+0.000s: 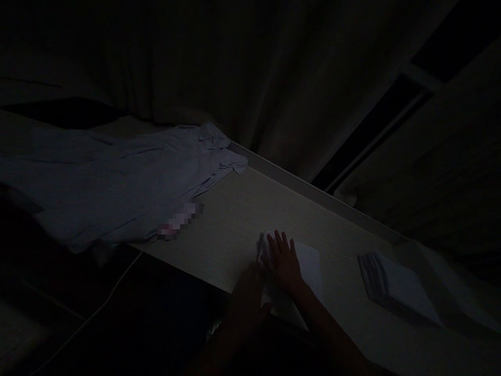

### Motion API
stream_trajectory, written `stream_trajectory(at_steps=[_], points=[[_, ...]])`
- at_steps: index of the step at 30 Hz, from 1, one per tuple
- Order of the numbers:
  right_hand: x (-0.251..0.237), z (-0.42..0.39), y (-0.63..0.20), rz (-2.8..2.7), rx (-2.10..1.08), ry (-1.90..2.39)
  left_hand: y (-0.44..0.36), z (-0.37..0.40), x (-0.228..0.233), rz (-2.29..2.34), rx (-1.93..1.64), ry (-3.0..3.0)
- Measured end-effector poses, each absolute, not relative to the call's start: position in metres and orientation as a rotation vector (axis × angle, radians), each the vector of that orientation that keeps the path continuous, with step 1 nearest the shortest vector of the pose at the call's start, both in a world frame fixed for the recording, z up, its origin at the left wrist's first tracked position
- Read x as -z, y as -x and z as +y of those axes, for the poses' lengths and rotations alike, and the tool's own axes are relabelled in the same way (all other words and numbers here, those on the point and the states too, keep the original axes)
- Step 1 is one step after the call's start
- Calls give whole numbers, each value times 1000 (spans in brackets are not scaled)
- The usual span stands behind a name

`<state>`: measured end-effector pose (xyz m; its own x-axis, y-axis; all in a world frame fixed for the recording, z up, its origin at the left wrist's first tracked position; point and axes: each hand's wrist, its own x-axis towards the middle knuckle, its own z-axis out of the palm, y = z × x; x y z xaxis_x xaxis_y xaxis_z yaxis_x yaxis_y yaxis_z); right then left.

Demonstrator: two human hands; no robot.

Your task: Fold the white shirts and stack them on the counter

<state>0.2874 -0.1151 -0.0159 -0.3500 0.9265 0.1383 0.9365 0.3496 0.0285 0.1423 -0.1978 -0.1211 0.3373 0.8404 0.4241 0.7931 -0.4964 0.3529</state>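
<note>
The scene is very dark. My right hand (284,261) lies flat, fingers spread, on a white folded cloth (309,266) near the front edge of a pale table (242,209). My left hand (248,284) rests at the cloth's left side by the table edge; its fingers are too dim to make out. A light blue shirt (117,183) is spread over the table's left end, away from both hands.
A stack of folded striped cloth (391,290) sits on the table to the right. A small blurred patch (180,220) lies by the shirt's hem. A white cable (113,284) hangs below the table edge. Dark curtains fill the background.
</note>
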Motion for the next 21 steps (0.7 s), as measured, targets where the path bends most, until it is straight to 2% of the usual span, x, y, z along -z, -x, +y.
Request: stream_trajectory(at_steps=[4,9,16,21], points=[[32,-155,-325,-2447,178,1902,-144,-198,120,1543,-845,-2490],[54,-162,-335,-2354,98,1976,-142,-198,110,1558,-807,-2520],[28,-158,-342,-2379,-72,1933,-160,-153,52,1494,-834,-2601],[14,-155,-381,-2190,117,2027,-181,-105,45,1295,-699,-2696]])
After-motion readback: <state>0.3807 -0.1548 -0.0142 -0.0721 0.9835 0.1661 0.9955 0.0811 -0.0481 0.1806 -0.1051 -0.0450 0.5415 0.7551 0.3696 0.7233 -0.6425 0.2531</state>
